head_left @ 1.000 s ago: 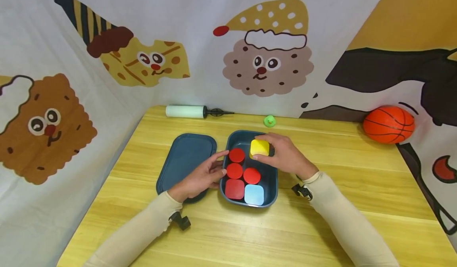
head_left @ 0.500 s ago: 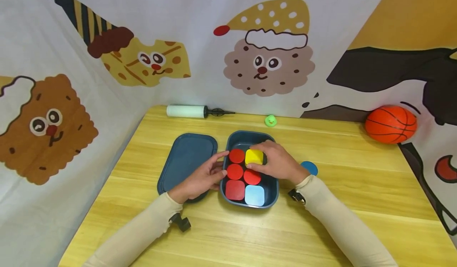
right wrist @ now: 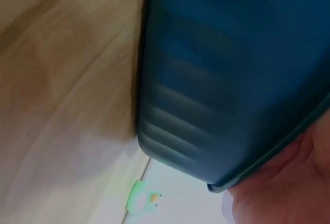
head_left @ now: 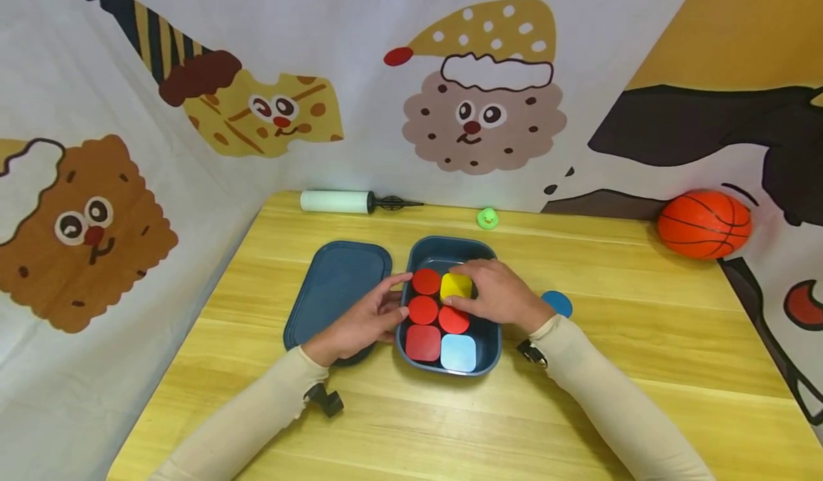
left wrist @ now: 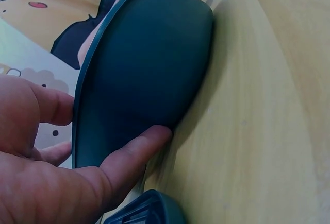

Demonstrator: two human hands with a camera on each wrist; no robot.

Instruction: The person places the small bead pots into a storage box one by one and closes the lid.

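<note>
A dark blue box [head_left: 484,367] stands in the middle of the table with coloured blocks inside. My right hand [head_left: 504,296] reaches over its right rim and pinches a yellow square block [head_left: 455,285] between thumb and fingers. The block sits beside a red round block [head_left: 426,281] and just beyond another red round block [head_left: 453,319]. A third red round block [head_left: 423,311], a red square block [head_left: 423,344] and a light blue square block [head_left: 458,354] fill the near part. My left hand [head_left: 358,327] touches the box's left side, thumb along its wall [left wrist: 144,59], fingertips at the rim.
A dark blue lid [head_left: 341,288] lies left of the box, partly under my left arm. Right of the box is a blue disc [head_left: 558,304]. Along the back are a white hand pump [head_left: 337,201], a green toy duck [head_left: 487,218] and an orange basketball [head_left: 704,224].
My right hand has brought the yellow block toward me and slightly left, down beside the red blocks. The blue disc has come into view from behind the right arm. The left hand has stayed put.
</note>
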